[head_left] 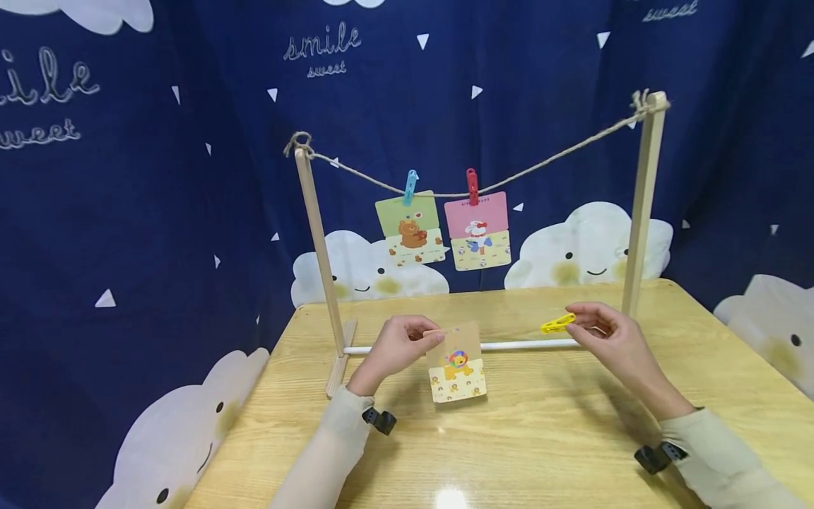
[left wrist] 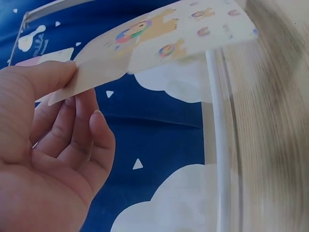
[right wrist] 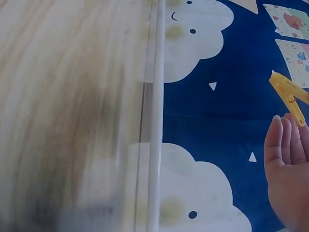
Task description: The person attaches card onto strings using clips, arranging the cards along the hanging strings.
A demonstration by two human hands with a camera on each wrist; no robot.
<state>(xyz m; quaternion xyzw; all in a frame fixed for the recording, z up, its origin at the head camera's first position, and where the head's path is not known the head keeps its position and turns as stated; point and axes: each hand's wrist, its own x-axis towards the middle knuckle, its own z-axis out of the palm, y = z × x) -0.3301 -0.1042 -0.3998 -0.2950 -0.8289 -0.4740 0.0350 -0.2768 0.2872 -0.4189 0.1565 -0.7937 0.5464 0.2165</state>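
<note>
My left hand (head_left: pixel 402 346) pinches the upper left corner of an orange and cream card (head_left: pixel 456 364) with a lion on it, held above the table. In the left wrist view the thumb presses on the card (left wrist: pixel 145 43) from one side and fingers back it. My right hand (head_left: pixel 607 336) holds a yellow clothespin (head_left: pixel 558 324) between thumb and fingers, to the right of the card. On the twine (head_left: pixel 559 154), a blue clothespin (head_left: pixel 410 187) holds a green bear card (head_left: pixel 412 230) and a red clothespin (head_left: pixel 472 187) holds a pink rabbit card (head_left: pixel 478 233).
Two wooden posts (head_left: pixel 644 205) carry the sagging twine across the table. A white rod (head_left: pixel 528 346) runs low between them, behind my hands. The wooden table (head_left: pixel 509 452) ends at a dark blue curtain (head_left: pixel 210 212) printed with clouds.
</note>
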